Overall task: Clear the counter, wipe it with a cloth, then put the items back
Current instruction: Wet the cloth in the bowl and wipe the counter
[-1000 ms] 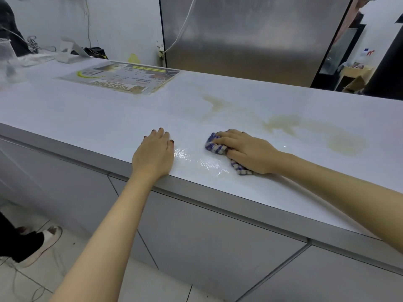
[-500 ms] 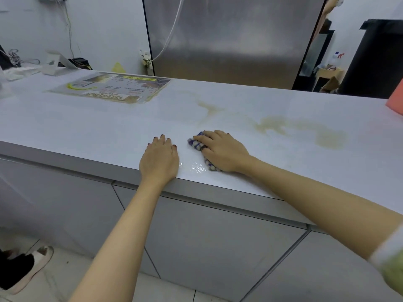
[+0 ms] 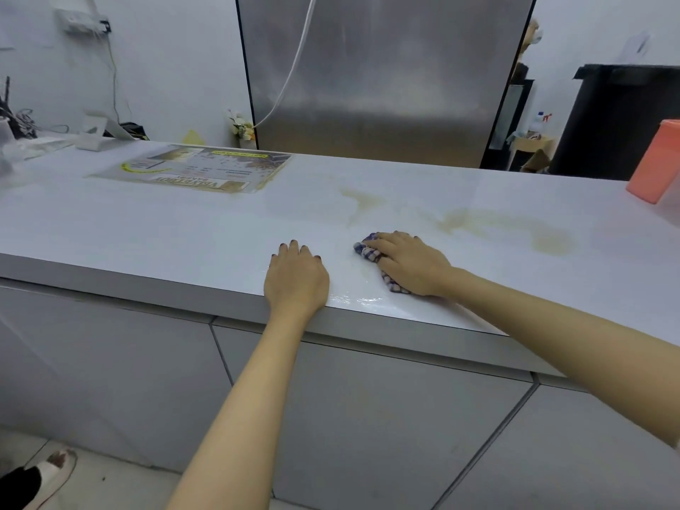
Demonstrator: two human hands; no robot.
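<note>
My right hand (image 3: 410, 265) presses a blue-and-white checked cloth (image 3: 368, 251) flat on the white counter (image 3: 147, 230) near its front edge; most of the cloth is hidden under the palm. My left hand (image 3: 296, 279) lies flat on the counter just left of it, fingers together, holding nothing. A wet shine (image 3: 362, 301) spreads between and below the hands. Brownish stains (image 3: 548, 241) mark the counter to the right and behind the cloth (image 3: 362, 200).
A laminated menu sheet (image 3: 195, 171) lies at the back left. An orange container (image 3: 657, 163) stands at the far right edge. A white stand (image 3: 99, 132) and clutter sit far left. A steel fridge (image 3: 375, 75) rises behind the counter. A shoe (image 3: 40, 476) shows on the floor.
My right hand has slid the cloth a little to the right, away from my left hand, leaving a wet streak. The camera view has shifted slightly; my left hand stays put.
</note>
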